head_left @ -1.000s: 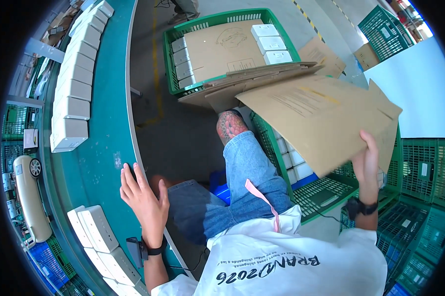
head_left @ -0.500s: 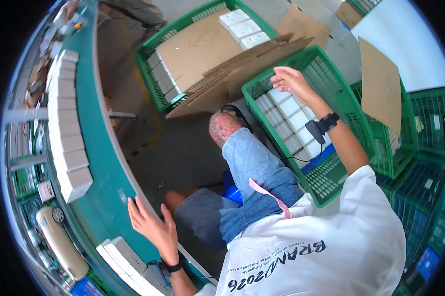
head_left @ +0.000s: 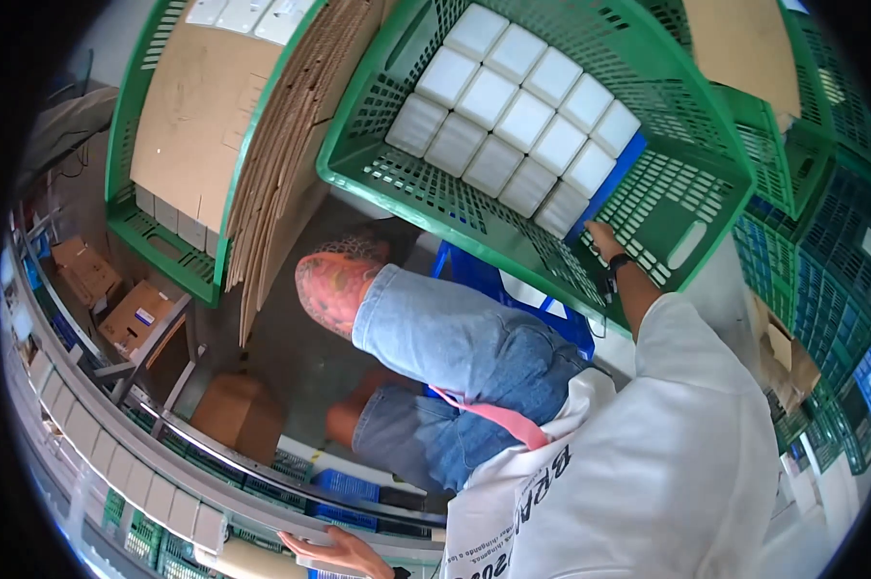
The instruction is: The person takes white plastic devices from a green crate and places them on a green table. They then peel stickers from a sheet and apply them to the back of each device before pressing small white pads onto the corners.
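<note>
Inside green crate (head_left: pixel 706 207): twelve white boxes (head_left: pixel 517 121); right hand (head_left: pixel 604 236) grips rim; left hand (head_left: pixel 334 550) flat.

Bright, even daylight fills the scene, strongest up at twelve to one o'clock, where the white boxes (head_left: pixel 517 121) in the green crate (head_left: pixel 435 207) nearly wash out. Down at seven o'clock there's glare, the surface (head_left: pixel 88 454) bleaching pale at the rim. Shadows are soft; the floor (head_left: pixel 300 357) under the stacked cardboard (head_left: pixel 281 164) sits dim around nine to ten o'clock. Heavy fisheye bending everywhere: straight crate edges curve hard toward the black circular border. Centre is crisp, the white shirt (head_left: pixel 667 463) at five o'clock bright yet detailed, edges smeared and soft.
</note>
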Action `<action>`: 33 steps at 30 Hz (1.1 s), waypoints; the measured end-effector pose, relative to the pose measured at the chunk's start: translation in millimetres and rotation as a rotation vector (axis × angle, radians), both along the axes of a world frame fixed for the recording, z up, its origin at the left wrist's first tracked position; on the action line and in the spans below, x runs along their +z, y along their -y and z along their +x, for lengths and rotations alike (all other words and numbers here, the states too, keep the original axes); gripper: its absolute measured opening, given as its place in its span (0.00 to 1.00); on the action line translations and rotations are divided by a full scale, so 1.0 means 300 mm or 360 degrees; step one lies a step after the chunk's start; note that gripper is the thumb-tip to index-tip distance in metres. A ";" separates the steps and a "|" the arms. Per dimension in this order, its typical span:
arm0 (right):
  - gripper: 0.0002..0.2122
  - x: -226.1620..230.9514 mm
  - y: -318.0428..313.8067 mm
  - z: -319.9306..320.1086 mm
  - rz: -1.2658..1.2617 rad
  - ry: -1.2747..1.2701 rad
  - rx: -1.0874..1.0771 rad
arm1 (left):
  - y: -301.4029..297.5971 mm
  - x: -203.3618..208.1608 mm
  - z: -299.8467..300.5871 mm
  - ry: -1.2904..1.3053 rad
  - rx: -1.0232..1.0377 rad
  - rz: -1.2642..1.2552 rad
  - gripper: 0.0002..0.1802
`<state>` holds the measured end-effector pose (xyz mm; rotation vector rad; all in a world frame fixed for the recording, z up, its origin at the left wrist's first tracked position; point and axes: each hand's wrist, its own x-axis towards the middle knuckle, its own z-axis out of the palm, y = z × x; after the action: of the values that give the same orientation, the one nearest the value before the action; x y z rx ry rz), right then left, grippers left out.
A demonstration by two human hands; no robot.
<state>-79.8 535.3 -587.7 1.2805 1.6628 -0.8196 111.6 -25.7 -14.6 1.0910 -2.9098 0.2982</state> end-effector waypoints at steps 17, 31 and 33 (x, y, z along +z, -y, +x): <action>0.32 -0.026 0.150 -0.095 -0.0181 -0.0382 -0.0253 | -0.005 0.006 0.008 -0.0038 0.0568 0.0174 0.43; 0.29 0.001 0.320 -0.212 -0.0887 -0.0456 -0.0739 | 0.006 0.000 0.009 -0.0177 0.0623 0.0248 0.46; 0.32 -0.047 0.321 -0.226 -0.0826 -0.0470 -0.0575 | 0.006 -0.001 0.013 -0.0145 0.0595 0.0214 0.46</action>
<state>-147.4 439.0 -601.9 1.1321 1.3130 -1.6045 115.5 -27.5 -14.8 1.6231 -2.6641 0.0540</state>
